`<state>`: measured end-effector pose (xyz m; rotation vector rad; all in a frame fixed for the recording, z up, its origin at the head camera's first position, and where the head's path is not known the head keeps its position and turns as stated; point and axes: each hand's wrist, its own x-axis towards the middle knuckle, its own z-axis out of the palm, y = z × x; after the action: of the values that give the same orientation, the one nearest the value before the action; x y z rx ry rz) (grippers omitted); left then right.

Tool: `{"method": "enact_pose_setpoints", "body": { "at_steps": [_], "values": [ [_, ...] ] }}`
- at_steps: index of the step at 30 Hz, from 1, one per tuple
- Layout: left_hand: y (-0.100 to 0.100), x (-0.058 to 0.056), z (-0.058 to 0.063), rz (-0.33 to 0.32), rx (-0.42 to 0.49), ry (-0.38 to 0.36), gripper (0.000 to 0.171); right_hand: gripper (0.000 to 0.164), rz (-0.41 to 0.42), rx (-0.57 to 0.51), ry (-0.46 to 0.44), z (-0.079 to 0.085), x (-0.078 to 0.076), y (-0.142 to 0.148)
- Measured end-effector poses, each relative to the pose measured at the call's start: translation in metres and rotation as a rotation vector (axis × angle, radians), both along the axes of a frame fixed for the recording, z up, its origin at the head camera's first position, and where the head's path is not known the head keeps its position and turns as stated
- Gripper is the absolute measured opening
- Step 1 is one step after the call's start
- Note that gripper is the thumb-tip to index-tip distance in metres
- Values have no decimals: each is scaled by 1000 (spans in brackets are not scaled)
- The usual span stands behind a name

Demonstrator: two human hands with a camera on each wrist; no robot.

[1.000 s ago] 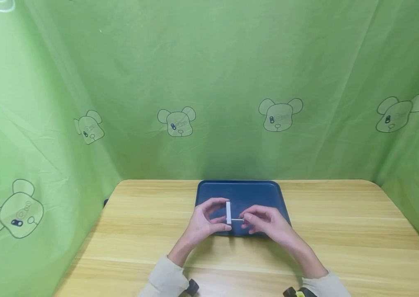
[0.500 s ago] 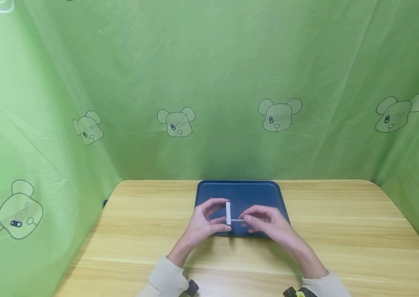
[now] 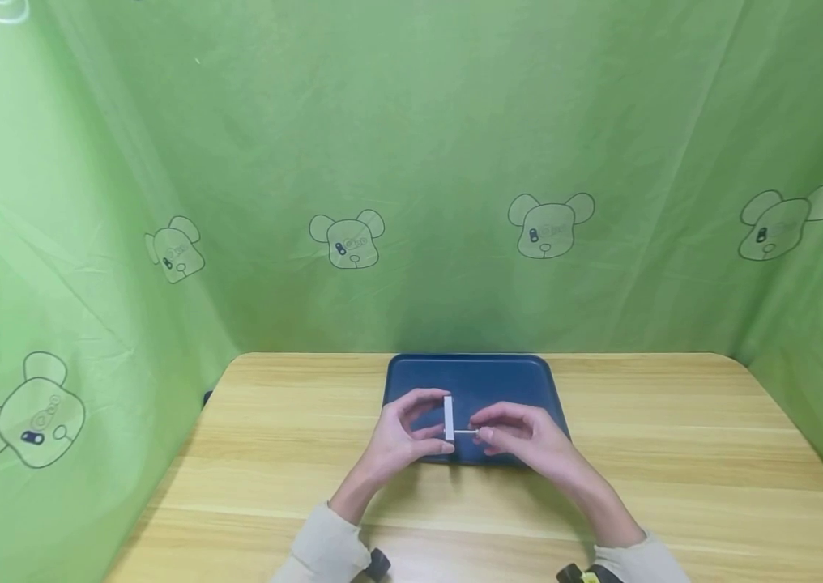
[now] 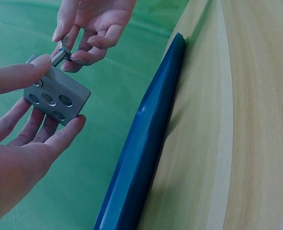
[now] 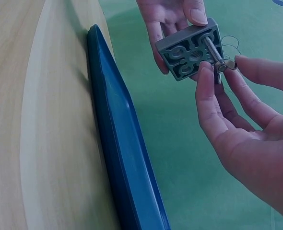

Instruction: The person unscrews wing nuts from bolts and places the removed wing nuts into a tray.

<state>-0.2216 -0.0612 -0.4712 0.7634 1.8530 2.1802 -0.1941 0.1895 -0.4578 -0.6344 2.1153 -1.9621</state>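
Observation:
A grey metal block (image 3: 449, 419) with several round holes is held on edge by my left hand (image 3: 398, 433). My left thumb lies on one edge and the fingertips support the opposite one, as the left wrist view shows. From one hole of the block (image 5: 185, 36) a threaded wing bolt (image 5: 211, 48) sticks out towards the right. The thumb and fingers of my right hand (image 5: 256, 139) pinch its winged head. Its shaft runs into a hole near the block's edge, beside my left thumb. Both hands are raised above the tray.
Under the hands a dark blue tray (image 3: 470, 374) with a raised rim lies on the wood-grain table (image 3: 309, 389), at its far edge. Green cloth (image 3: 426, 162) printed with bear heads hangs behind the table and along both sides.
The right fingers have shifted slightly around the bolt's head. Block, left hand and tray look unmoved.

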Motion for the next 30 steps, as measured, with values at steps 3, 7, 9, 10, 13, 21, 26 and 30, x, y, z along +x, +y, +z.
{"method": "enact_pose_setpoints", "body": {
  "at_steps": [3,7,9,10,13,21,26,30],
  "values": [
    [0,0,0,2,1,-3,69,34,5,-12,-6,0,0,0],
    [0,1,0,-1,7,-6,69,35,5,-21,-16,0,1,0],
    [0,1,1,-4,14,-7,69,37,2,-22,-26,0,1,-1],
    [-1,1,1,-6,18,-7,69,37,1,-19,-27,1,1,-1],
    [-1,1,1,-8,26,-7,68,39,0,-11,-30,2,1,-1],
    [0,1,2,0,18,-7,68,40,19,-25,-34,2,1,-1],
    [0,1,2,2,15,-6,68,39,23,-40,-33,1,0,-1],
    [0,0,2,2,17,-5,68,36,27,-41,-22,0,-1,-1]
  ]
}}
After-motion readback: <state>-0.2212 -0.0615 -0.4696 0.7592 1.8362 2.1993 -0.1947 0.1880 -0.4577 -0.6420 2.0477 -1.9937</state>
